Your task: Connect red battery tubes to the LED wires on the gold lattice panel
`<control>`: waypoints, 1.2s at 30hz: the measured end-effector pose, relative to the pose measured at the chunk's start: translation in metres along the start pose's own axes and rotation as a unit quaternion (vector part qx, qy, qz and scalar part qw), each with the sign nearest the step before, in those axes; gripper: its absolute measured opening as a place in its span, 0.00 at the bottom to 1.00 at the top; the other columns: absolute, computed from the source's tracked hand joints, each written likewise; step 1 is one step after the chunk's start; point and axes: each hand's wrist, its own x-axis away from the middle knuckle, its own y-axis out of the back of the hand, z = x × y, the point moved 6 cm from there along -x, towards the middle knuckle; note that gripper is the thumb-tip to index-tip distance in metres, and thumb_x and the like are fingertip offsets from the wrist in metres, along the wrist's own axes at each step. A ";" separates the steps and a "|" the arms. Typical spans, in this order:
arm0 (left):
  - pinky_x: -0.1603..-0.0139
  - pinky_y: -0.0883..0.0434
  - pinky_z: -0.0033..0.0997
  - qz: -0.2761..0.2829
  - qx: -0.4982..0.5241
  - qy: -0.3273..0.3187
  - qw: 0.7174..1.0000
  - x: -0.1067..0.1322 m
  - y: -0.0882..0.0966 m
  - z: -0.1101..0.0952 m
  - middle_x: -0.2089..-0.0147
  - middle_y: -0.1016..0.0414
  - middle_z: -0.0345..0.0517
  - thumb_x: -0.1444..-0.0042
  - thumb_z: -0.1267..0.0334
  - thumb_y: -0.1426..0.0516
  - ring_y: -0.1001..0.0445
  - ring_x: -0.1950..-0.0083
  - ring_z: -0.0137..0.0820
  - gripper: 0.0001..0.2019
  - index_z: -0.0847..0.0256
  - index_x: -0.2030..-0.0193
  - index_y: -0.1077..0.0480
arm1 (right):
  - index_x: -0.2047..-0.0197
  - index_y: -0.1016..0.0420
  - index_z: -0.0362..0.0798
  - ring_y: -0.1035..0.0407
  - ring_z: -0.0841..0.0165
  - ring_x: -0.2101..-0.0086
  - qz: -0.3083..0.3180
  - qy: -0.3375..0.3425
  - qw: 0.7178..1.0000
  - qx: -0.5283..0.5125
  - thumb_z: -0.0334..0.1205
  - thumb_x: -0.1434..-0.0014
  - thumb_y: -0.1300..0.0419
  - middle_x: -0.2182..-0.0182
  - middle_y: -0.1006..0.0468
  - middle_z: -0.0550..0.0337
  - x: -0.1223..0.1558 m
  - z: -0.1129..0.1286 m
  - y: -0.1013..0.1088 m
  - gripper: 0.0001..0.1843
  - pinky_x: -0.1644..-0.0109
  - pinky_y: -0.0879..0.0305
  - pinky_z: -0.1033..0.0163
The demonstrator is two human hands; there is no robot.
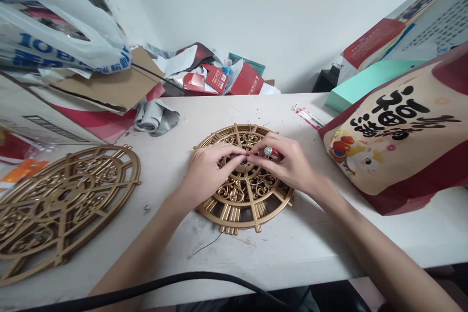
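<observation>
Plastic bag [66,44] printed "10", red bag [402,136] printed "福", hands on gold ornament [243,195]

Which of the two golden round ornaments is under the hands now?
The smaller golden ornament at the table's middle: both hands rest on it, while the larger ornament lies untouched at the left edge.

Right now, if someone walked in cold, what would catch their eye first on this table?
Probably the round gold filigree disc at the table's centre, with the left hand and right hand meeting over its middle; the right hand also holds a small red cylinder. Next, a larger gold ornament lying at the left edge, and a big red and tan printed bag at the right.
</observation>
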 end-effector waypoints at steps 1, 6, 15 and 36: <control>0.44 0.27 0.39 -0.014 0.015 0.019 1.000 0.000 0.003 0.002 0.53 0.16 0.41 0.36 0.58 0.40 0.20 0.52 0.34 0.08 0.54 0.56 0.20 | 0.58 0.21 0.49 0.27 0.67 0.63 -0.002 -0.012 1.000 0.001 0.44 0.34 0.35 0.63 0.19 0.59 0.000 -0.002 0.001 0.08 0.58 0.33 0.60; 0.52 0.24 0.31 -0.070 0.150 0.104 0.981 0.000 0.011 0.012 0.58 0.16 0.42 0.40 0.56 0.36 0.19 0.58 0.31 0.08 0.55 0.58 0.19 | 0.63 0.21 0.48 0.29 0.67 0.67 0.066 -0.033 0.997 0.019 0.50 0.36 0.34 0.66 0.19 0.58 0.001 -0.008 0.000 0.13 0.61 0.36 0.59; 0.71 0.29 0.21 -0.103 0.259 0.141 0.950 -0.001 0.013 0.018 0.63 0.17 0.46 0.41 0.57 0.35 0.26 0.70 0.25 0.09 0.60 0.57 0.20 | 0.66 0.33 0.49 0.38 0.68 0.72 0.048 -0.097 0.993 0.036 0.52 0.27 0.47 0.71 0.28 0.62 0.002 -0.010 -0.002 0.19 0.66 0.43 0.59; 0.76 0.35 0.19 -0.141 0.316 0.160 0.925 0.005 0.009 0.018 0.64 0.21 0.44 0.42 0.57 0.34 0.28 0.72 0.22 0.09 0.59 0.59 0.21 | 0.63 0.31 0.51 0.34 0.68 0.67 -0.081 -0.065 0.993 -0.060 0.46 0.26 0.46 0.68 0.31 0.62 0.002 0.001 0.011 0.13 0.62 0.36 0.58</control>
